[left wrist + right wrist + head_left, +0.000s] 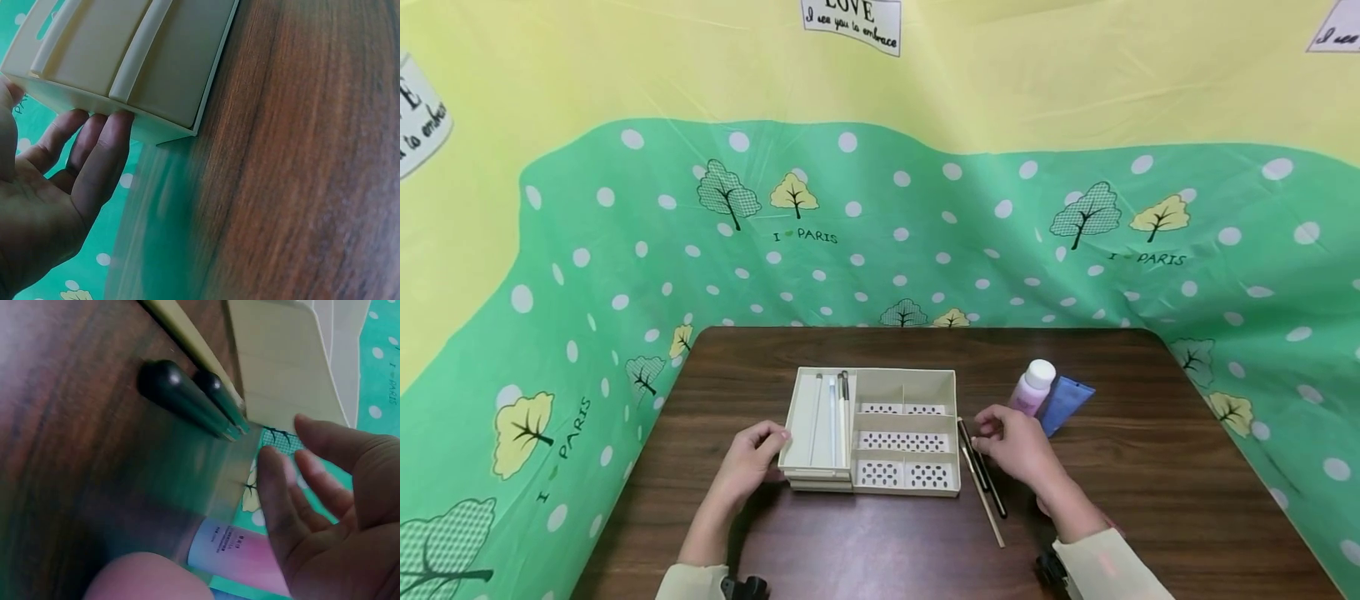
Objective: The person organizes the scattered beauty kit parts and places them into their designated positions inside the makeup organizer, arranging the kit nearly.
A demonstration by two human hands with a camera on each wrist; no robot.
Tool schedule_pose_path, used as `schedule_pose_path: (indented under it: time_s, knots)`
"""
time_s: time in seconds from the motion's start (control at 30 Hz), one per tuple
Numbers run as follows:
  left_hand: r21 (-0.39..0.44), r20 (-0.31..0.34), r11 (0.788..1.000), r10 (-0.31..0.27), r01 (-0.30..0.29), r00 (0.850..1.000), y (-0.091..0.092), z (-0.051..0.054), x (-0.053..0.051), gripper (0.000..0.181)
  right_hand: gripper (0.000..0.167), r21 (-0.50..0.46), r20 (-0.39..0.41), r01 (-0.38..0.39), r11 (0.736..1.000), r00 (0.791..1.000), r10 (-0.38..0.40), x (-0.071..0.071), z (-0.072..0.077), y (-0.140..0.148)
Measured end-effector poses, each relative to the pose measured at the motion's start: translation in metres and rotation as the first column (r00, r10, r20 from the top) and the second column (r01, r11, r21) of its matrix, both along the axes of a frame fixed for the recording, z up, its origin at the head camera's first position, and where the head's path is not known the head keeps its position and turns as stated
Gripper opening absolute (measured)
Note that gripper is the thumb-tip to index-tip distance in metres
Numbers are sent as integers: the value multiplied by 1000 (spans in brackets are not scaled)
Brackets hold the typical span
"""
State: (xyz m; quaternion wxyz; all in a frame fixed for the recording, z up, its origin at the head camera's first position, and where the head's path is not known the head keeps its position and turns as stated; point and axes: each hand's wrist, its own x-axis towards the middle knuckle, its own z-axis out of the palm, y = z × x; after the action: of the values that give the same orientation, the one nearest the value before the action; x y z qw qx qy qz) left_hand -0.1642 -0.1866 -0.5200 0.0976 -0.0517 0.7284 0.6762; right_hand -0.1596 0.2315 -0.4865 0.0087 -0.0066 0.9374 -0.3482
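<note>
A cream organizer box (906, 408) sits mid-table, its left tray holding several slim brushes (844, 408). My left hand (748, 454) touches the box's left side; in the left wrist view, fingertips (119, 125) rest against its wall, near drawer-like fronts. To the right of the box lie several makeup brushes (988, 479), with dark and pale handles. Above their far ends hovers my right hand (1015, 442), thumb and fingers apart, nothing between them. In the right wrist view, the black handles (181, 394) lie apart from the fingertips (269, 456).
Beyond the right hand stand a pink bottle with a white cap (1040, 375) and a blue tube (1066, 404). A rounded pink object (150, 578) shows near the right wrist, mostly hidden in the head view. Patterned green cloth (910, 250) hangs behind the brown table (737, 358).
</note>
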Motion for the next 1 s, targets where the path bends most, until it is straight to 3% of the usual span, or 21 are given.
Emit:
schedule_pose_path:
  time_s: [0.2,0.5,1.0]
  knots:
    - [4,5,1000,-6,6,1000,0,-1,-1,19,26,61,16,26,998,999,-28,6,-11,2]
    - [-5,4,1000,6,-6,1000,0,0,0,17,22,72,7,-5,997,1000,4,7,-26,3]
    - [-23,1,1000,8,-8,1000,1,0,0,17,21,109,-12,21,994,1000,-20,2,-30,2]
